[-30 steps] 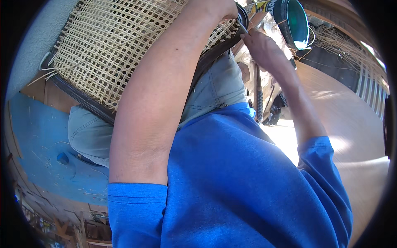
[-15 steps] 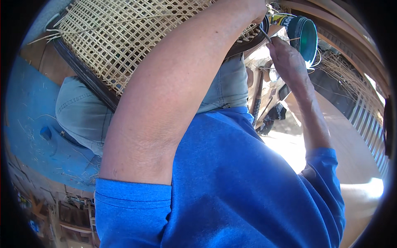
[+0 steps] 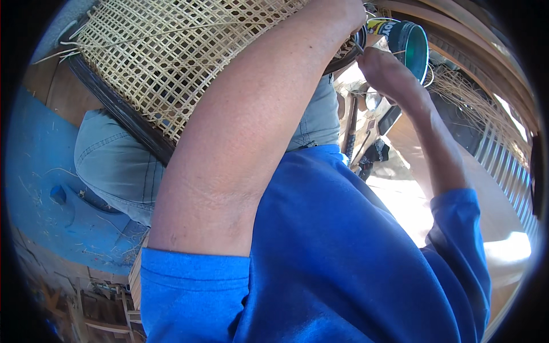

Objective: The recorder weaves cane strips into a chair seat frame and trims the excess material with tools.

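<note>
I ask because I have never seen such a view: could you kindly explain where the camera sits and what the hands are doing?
There is no machine: these are a person's bare arms in blue sleeves. The fisheye camera is worn on the head and looks down, so straight edges bend near the rim.

Across the lap lies a woven cane panel in a dark frame. The left hand is at the panel's far right corner; its fingers are hidden. The right hand holds a thin tool against that corner. Beyond are a green bucket and loose strands.
</note>
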Demonstrator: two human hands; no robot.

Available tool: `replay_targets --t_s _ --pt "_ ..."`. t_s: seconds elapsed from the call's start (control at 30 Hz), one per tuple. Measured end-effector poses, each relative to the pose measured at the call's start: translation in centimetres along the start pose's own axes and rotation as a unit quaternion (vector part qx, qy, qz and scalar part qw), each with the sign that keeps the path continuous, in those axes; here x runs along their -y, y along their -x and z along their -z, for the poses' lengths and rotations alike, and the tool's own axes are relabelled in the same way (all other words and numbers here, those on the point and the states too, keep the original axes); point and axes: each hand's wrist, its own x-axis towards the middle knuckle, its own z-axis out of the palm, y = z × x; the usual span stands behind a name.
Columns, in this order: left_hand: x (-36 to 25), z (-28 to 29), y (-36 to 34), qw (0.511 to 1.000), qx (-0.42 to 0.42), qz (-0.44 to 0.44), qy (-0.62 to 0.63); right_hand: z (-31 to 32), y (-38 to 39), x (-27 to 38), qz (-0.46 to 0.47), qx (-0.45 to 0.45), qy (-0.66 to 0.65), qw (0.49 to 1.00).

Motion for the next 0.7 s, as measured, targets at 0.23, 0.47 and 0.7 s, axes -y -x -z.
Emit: replay_targets --t_s 0.23,0.47,0.7 --pt "0.8 -0.6 0.9 0.994 -0.072 -0.038 0.075 5.0 -2.1 -4.0 -0.330 0.262 -0.551 0.720" --pt "3.6 -2.0 6.8 0.865 -0.441 -0.128 0.203 5.3 -1.4 -2.6 -0.324 0.172 -0.551 0.750" --pt "7.2 -8.6 21.0 0.836 -0.469 0.022 0.282 5.1 -0.5 -2.3 -0.352 0.146 -0.526 0.761"
